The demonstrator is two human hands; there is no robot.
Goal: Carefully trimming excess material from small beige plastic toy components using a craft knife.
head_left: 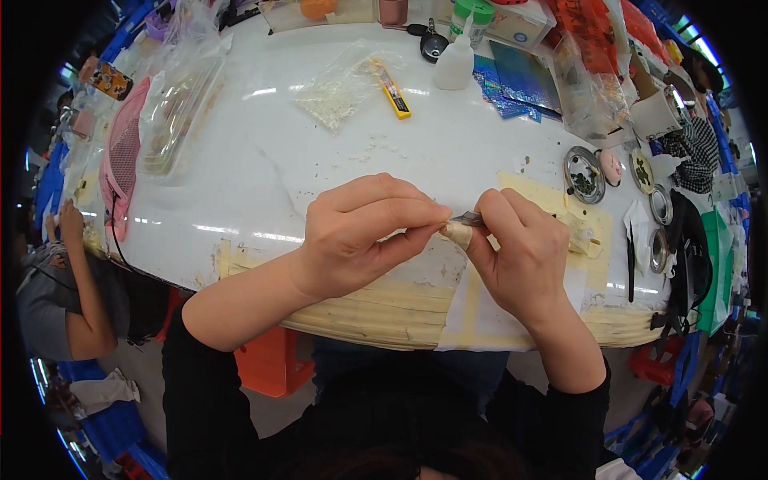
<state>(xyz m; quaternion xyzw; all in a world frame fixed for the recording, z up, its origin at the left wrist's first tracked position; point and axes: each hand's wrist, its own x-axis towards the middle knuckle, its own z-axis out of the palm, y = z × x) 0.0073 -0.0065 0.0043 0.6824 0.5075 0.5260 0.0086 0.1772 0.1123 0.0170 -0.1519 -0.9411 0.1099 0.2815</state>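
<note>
My left hand (364, 232) pinches a small cream-coloured piece (458, 234) between thumb and fingers, just above the near edge of the white table (264, 168). My right hand (524, 248) holds a thin dark metal tool (468, 217) whose tip rests on that piece. Both hands meet over a strip of beige masking tape (560, 200) stuck on the table. A second cream lump (582, 236) lies on the tape right of my right hand.
A yellow utility knife (394, 90) and a clear bag of white bits (336, 100) lie at the back centre, beside a white squeeze bottle (454, 62). Small round metal dishes (584, 174) stand at the right. A pink mesh pouch (124, 156) lies left. Another person (68, 280) sits at the left.
</note>
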